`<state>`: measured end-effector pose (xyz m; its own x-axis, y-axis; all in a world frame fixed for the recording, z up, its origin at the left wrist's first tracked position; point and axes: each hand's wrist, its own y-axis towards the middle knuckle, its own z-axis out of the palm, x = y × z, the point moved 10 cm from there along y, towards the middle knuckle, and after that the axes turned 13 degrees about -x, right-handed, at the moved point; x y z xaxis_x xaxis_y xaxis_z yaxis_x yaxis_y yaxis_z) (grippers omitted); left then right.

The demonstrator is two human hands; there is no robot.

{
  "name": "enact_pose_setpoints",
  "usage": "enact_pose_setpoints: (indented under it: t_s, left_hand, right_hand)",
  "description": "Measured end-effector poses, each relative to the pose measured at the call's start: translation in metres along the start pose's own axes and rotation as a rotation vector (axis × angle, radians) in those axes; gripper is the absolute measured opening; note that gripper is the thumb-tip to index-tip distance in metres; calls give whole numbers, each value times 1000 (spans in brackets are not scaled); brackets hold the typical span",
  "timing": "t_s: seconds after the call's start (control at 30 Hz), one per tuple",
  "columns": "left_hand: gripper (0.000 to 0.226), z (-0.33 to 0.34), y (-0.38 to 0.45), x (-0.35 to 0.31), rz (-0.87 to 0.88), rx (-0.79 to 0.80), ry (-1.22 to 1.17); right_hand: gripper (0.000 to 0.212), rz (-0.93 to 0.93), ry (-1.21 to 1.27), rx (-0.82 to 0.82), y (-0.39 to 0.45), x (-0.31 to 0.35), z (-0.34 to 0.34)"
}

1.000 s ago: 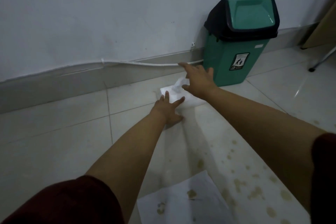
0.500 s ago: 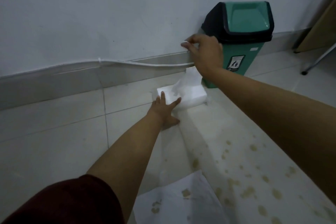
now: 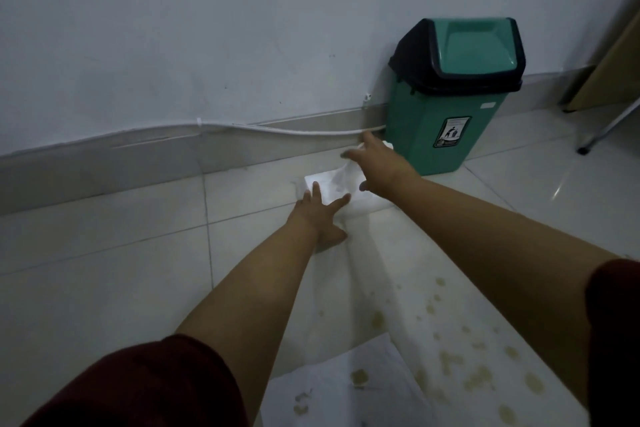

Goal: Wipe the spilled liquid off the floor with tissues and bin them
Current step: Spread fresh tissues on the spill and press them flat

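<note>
We see a pale tiled floor (image 3: 104, 288) meeting a white wall (image 3: 207, 28), with brown spill drops (image 3: 478, 367) bottom right and a stained tissue sheet (image 3: 329, 388) lying flat near us. Our left hand (image 3: 320, 215) presses flat, fingers spread, on the tissue pack (image 3: 360, 199) by the green bin (image 3: 446, 104). Our right hand (image 3: 379, 166) pinches a tissue (image 3: 344, 175) rising from the pack.

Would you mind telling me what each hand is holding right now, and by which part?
The right hand pinches a tissue by its top edge, drawing it from the tissue pack. The left hand presses the pack's near end flat.
</note>
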<state>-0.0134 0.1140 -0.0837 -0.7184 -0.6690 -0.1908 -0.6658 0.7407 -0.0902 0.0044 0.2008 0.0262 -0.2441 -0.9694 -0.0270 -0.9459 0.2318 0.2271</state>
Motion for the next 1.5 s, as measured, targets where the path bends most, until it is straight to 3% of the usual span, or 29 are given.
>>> enact_pose_setpoints:
  t_s: [0.17, 0.3, 0.43, 0.7, 0.77, 0.83, 0.93, 1.03, 1.17, 1.23, 1.37, 1.5]
  left_hand:
    - [83, -1, -2, -1, 19, -59, 0]
    - [86, -9, -6, -9, 112, -214, 61]
    - [87, 0, -8, -7, 80, -110, 93]
    - [83, -10, 0, -2, -13, -39, 228]
    - [78, -17, 2, -6, 14, -97, 264]
    - [72, -28, 1, -12, 42, -201, 151]
    - [61, -49, -12, -12, -39, -425, -356]
    - [54, -57, -36, 6, -276, -589, -758]
    - [82, -53, -65, 5, -332, -482, -1087]
    - [93, -54, -81, 2, -297, -418, -1119]
    - [95, -48, -116, -4, -315, -230, -1283]
    - [107, -49, -151, -9, -297, -61, -1262]
  right_hand:
    - [20, 4, -20, -82, -2, 7, 4]
    - [18, 48, 92, -142, -1, -1, -12]
    - [25, 73, 171, -253, 9, -11, -42]
    - [26, 178, 504, -689, 11, -53, -139]
    - [24, 159, 538, -736, 8, -54, -155]
    - [23, 145, 579, -744, 1, -54, -160]
    - [23, 131, 673, -713, -17, -51, -156]
    - [22, 151, 696, -661, -41, -46, -149]
    - [16, 249, 714, -470, -75, -36, -125]
    - [13, 295, 775, -355, -94, -27, -110]
    - [16, 408, 861, -103, -132, -15, -82]
    - [17, 521, 1019, 149, -172, 2, -69]
